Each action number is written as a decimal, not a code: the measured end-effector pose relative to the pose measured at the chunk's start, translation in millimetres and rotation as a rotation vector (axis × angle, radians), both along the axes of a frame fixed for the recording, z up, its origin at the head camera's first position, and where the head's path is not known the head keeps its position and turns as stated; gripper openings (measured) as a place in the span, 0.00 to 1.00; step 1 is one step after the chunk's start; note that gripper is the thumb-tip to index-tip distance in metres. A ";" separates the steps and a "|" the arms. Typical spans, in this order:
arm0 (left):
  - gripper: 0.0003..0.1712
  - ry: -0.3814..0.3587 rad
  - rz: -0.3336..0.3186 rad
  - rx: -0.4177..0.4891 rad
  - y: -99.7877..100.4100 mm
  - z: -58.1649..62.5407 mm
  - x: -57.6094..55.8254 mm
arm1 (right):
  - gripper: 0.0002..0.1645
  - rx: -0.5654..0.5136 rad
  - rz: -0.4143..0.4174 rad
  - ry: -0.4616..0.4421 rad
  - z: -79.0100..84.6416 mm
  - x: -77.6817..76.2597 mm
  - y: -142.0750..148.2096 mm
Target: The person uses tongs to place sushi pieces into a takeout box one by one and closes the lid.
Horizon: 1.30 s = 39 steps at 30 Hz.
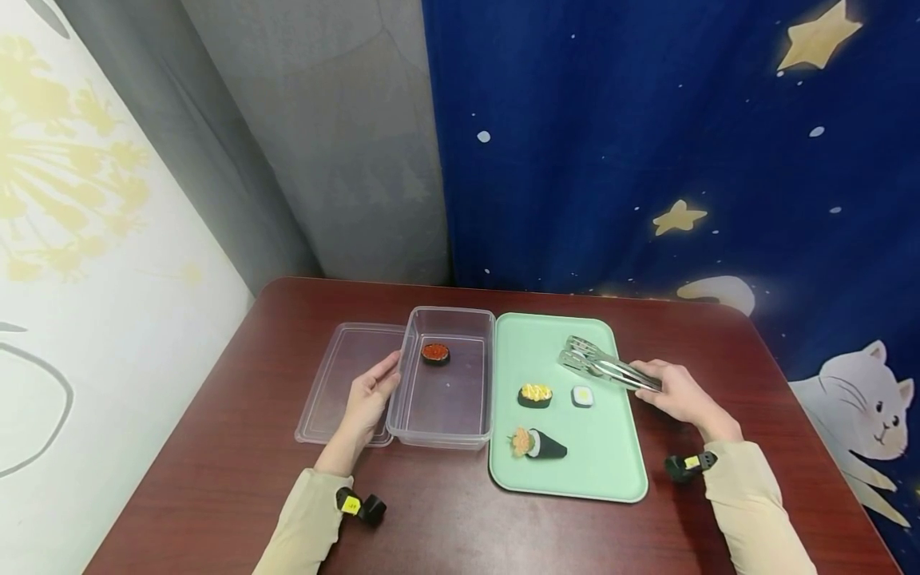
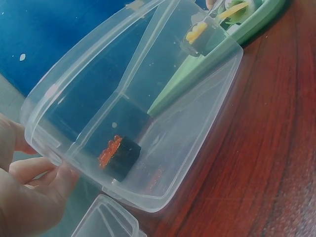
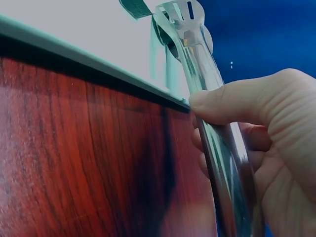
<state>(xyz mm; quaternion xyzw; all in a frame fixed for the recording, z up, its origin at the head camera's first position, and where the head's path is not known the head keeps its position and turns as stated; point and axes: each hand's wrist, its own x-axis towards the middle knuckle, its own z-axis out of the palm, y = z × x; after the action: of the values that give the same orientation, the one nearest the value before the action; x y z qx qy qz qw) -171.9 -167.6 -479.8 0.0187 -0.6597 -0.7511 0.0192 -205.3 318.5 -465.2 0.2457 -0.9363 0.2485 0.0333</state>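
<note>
- Your left sleeve (image 1: 305,511): pale cream, long, lightly creased;
- your right sleeve (image 1: 751,503): matching pale cream;
- your left wrist camera (image 1: 373,511): black, blocky, beside a yellow label (image 1: 351,505) with dark marks;
- your right wrist camera (image 1: 677,469): black, likewise yellow-labelled;
- your left hand (image 1: 369,402) and right hand (image 1: 681,393): bare.

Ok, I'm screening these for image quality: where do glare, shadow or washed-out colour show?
Head: soft sheen on the near table, dark shadow beside the right sleeve; left wrist: whitish reflections on the clear container, glare on the table at right; right wrist: washed-out expanse above the tray, highlights on the tongs, dark shadow on the table.
</note>
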 end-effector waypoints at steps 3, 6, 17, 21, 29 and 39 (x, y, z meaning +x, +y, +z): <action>0.24 0.004 0.001 -0.011 0.0 0.0 -0.5 | 0.26 -0.013 0.002 0.015 0.5 -1.0 -0.1; 0.24 0.039 -0.001 -0.029 -0.3 -1.4 -0.5 | 0.25 -0.026 0.010 0.026 3.5 -3.4 -1.2; 0.25 0.069 -0.013 -0.018 -2.0 -3.3 -0.7 | 0.25 -0.037 0.032 0.089 25.0 -19.0 -11.2; 0.25 0.007 -0.010 -0.013 -0.7 -0.1 -1.6 | 0.26 -0.039 0.052 0.118 32.5 -25.0 -17.2; 0.25 0.003 -0.003 -0.007 -0.7 -3.0 -2.5 | 0.27 -0.058 0.089 0.123 50.3 -33.6 -35.2; 0.25 0.001 -0.006 0.013 -0.5 -2.6 -2.2 | 0.27 -0.057 0.139 0.089 65.4 -42.6 -63.3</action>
<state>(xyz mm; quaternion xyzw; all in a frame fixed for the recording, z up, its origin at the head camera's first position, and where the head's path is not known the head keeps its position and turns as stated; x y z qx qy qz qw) -174.1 -168.1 -482.5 0.0163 -0.6547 -0.7555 0.0171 -247.9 255.3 -399.8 0.3196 -0.9073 0.2655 0.0644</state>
